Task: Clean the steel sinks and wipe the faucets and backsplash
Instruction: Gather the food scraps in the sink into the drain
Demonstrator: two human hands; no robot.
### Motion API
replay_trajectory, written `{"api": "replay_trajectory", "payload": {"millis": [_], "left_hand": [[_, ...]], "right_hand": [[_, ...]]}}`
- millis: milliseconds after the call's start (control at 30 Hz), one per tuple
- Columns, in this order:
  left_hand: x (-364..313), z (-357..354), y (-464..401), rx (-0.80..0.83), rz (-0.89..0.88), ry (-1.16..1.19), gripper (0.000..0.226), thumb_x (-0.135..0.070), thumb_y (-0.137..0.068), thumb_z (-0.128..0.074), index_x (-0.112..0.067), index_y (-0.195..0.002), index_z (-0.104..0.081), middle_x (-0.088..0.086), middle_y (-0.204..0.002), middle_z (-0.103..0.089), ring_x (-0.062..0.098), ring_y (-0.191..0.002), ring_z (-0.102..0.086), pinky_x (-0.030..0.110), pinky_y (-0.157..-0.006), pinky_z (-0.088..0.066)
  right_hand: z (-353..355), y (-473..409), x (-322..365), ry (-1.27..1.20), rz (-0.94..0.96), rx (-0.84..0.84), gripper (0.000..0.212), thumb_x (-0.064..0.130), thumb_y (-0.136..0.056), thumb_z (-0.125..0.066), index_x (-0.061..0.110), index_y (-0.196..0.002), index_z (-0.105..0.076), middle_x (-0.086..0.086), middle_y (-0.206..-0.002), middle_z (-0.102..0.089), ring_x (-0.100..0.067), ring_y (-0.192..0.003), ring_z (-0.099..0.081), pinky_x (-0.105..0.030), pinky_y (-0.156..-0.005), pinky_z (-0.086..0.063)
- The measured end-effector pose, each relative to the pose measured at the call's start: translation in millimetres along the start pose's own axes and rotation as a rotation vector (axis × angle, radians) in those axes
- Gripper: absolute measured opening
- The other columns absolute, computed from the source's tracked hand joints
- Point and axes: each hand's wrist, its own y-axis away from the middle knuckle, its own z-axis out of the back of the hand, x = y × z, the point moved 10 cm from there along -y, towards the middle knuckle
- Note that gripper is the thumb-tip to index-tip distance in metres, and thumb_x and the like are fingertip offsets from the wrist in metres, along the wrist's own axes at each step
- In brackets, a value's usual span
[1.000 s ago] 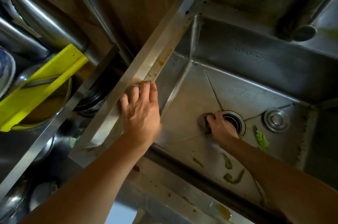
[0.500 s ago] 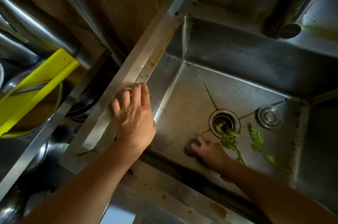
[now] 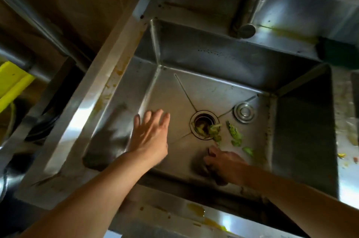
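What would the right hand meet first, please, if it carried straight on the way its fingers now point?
Most likely the green vegetable scraps heaped at the drain, just ahead of the right hand; how high it sits off the sink floor is unclear.

Commercial kitchen: deep steel sink (image 3: 303, 136)

Steel all round, brushed and grimy.
Sink (image 3: 213, 59) brushed stainless, dull sheen, yellow-brown smears on rim; faucet (image 3: 250, 4) polished metal (brighter glare); drain plug (image 3: 244, 112) shiny ridged steel.
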Motion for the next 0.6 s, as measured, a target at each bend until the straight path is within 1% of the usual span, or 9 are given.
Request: {"api": "replay_trajectory", "payload": {"millis": [67,167,233,300,333,400,467,533,600], "left_hand": [[-26.2,-27.7,-14.0,0.121,-0.102,0.025,0.071,-0.023,-0.088,-0.056,-0.024,-0.148,-0.018,-0.003,-0.152,-0.020,0.021,-0.137,-0.020,0.043,-0.112,-0.014],[-48.6,-70.3,-32.1,0.291,-0.163,0.001,0.068,-0.017,-0.089,-0.054,-0.025,-0.148,-0.021,-0.003,-0.154,-0.019,0.021,-0.140,-0.019,0.045,-0.114,-0.011],[-54.1,-95.2,-44.8,0.378,-0.166,-0.017,0.068,-0.014,-0.088,-0.053,-0.025,-0.148,-0.022,-0.003,-0.155,-0.019,0.021,-0.140,-0.019,0.046,-0.114,-0.010],[-55.2,-112.4,-55.8,0.430,-0.161,-0.024,0.070,-0.010,-0.085,-0.053,-0.025,-0.147,-0.025,-0.003,-0.152,-0.023,0.020,-0.139,-0.023,0.046,-0.115,-0.012],[-54.0,-118.9,-60.1,0.446,-0.154,-0.026,0.069,-0.009,-0.084,-0.052,-0.024,-0.146,-0.027,-0.003,-0.151,-0.024,0.020,-0.138,-0.025,0.047,-0.115,-0.013],[-47.7,-131.6,-68.6,0.466,-0.129,-0.033,0.065,-0.008,-0.084,-0.049,-0.022,-0.145,-0.030,-0.002,-0.150,-0.026,0.020,-0.138,-0.028,0.047,-0.116,-0.013],[-40.5,-145.2,-76.3,0.496,-0.108,-0.021,0.059,-0.009,-0.089,-0.043,-0.022,-0.145,-0.031,-0.003,-0.152,-0.022,0.020,-0.139,-0.027,0.047,-0.115,-0.011],[-34.9,-154.5,-80.1,0.522,-0.106,-0.001,0.056,-0.015,-0.091,-0.044,-0.027,-0.145,-0.031,-0.006,-0.156,-0.014,0.019,-0.140,-0.027,0.044,-0.115,-0.013],[-33.1,-158.4,-78.4,0.548,-0.134,-0.011,0.066,-0.017,-0.087,-0.054,-0.029,-0.146,-0.027,-0.009,-0.159,-0.002,0.018,-0.142,-0.024,0.042,-0.115,-0.015]], "right_hand": [[-22.0,17.4,4.3,-0.012,0.068,0.030,0.039,0.026,-0.100,-0.042,0.018,-0.138,-0.044,-0.012,-0.143,-0.039,-0.031,-0.122,-0.048,-0.038,-0.101,-0.040],[-59.1,26.3,11.1,0.002,0.183,0.161,0.039,0.024,-0.102,-0.037,0.018,-0.141,-0.044,-0.012,-0.147,-0.034,-0.032,-0.128,-0.042,-0.038,-0.103,-0.037],[-59.9,21.3,8.2,0.046,0.193,0.129,0.043,0.035,-0.101,-0.038,0.024,-0.143,-0.038,-0.011,-0.145,-0.038,-0.030,-0.128,-0.043,-0.034,-0.102,-0.036],[-56.1,8.2,-4.2,0.028,0.120,0.061,0.043,0.040,-0.100,-0.037,0.025,-0.140,-0.038,-0.011,-0.143,-0.042,-0.029,-0.122,-0.049,-0.031,-0.096,-0.040],[-51.3,0.2,-15.5,-0.004,0.033,0.002,0.037,0.035,-0.099,-0.038,0.024,-0.134,-0.046,-0.012,-0.140,-0.045,-0.030,-0.115,-0.054,-0.032,-0.089,-0.045],[-36.2,-11.9,-27.2,0.008,-0.004,-0.124,0.027,0.023,-0.093,-0.041,0.018,-0.114,-0.058,-0.013,-0.128,-0.052,-0.031,-0.099,-0.061,-0.034,-0.068,-0.051],[-33.7,-28.4,-40.6,-0.056,-0.042,-0.099,0.019,0.018,-0.090,-0.052,0.012,-0.108,-0.056,-0.017,-0.123,-0.050,-0.037,-0.092,-0.062,-0.037,-0.056,-0.044],[-21.0,-44.0,-54.0,-0.125,-0.111,-0.124,0.021,0.017,-0.089,-0.057,0.011,-0.109,-0.053,-0.019,-0.122,-0.047,-0.040,-0.089,-0.061,-0.035,-0.056,-0.036],[-6.0,-57.9,-67.5,-0.102,-0.188,-0.169,0.035,0.013,-0.088,-0.058,0.011,-0.121,-0.046,-0.020,-0.135,-0.037,-0.040,-0.100,-0.058,-0.040,-0.064,-0.045]]}}
